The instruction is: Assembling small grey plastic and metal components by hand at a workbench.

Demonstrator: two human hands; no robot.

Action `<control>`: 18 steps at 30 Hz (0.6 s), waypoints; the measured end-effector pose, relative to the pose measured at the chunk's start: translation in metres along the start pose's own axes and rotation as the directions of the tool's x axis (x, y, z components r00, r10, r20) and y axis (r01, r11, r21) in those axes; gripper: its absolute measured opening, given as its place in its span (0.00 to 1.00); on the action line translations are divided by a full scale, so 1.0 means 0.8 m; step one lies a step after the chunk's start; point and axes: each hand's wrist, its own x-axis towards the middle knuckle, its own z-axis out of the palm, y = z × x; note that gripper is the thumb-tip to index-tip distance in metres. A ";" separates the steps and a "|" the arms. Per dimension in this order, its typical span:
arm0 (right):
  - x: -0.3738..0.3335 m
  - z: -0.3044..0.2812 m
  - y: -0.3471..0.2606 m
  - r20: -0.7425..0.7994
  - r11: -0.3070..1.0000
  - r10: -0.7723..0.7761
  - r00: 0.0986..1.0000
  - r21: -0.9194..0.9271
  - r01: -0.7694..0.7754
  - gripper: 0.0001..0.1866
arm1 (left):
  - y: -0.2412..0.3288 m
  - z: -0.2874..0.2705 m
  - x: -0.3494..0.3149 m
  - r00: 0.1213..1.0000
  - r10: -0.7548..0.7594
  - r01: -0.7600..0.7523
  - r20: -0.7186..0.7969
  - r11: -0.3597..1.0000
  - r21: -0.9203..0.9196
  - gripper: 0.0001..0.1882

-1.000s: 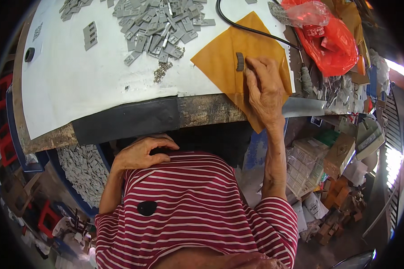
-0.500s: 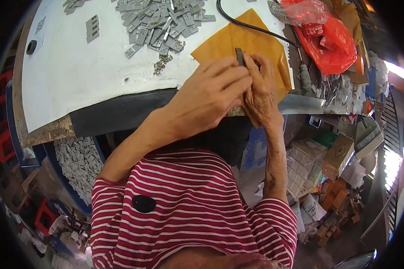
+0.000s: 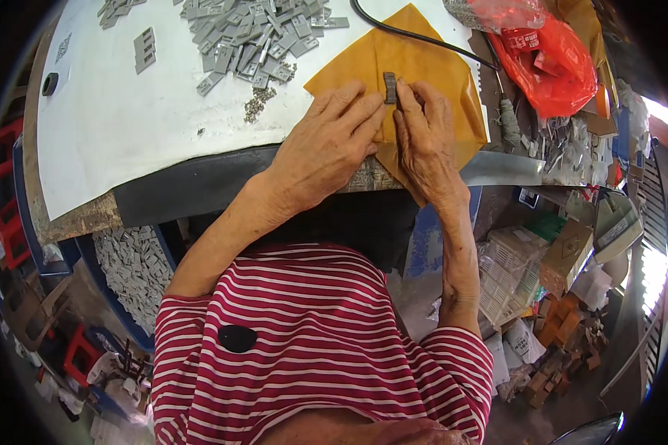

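The left hand (image 3: 323, 144) has moved off the dark ridged block (image 3: 390, 87), which now lies uncovered on the amber sheet (image 3: 423, 55). The right hand's (image 3: 429, 144) fingers are apart beside it; the left's I cannot tell.

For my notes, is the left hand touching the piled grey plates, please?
Apart: the head view shows white sheet between left hand and piled grey plates.

The white sheet (image 3: 126, 141) is brightly lit, glare whitens the right rim, and edges bend.

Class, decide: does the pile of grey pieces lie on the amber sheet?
No, the grey pile lies on white paper, left of the amber sheet.
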 end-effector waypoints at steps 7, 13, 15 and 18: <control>-0.001 -0.001 -0.006 0.000 0.999 0.021 1.000 -0.045 -0.021 0.22 | 0.000 0.000 0.000 1.000 -0.005 0.005 0.004 1.000 0.030 0.25; -0.002 -0.004 -0.009 -0.031 0.999 0.030 0.999 0.017 -0.030 0.20 | -0.001 0.000 -0.001 1.000 -0.003 0.003 -0.005 1.000 0.030 0.24; -0.003 -0.006 -0.010 -0.024 0.999 0.028 0.999 0.021 -0.028 0.19 | -0.001 0.001 -0.001 1.000 -0.005 0.006 -0.008 1.000 0.031 0.24; -0.006 -0.006 -0.008 -0.016 1.000 0.016 1.000 0.023 -0.016 0.19 | -0.001 0.001 -0.001 1.000 -0.003 0.003 -0.008 1.000 0.026 0.24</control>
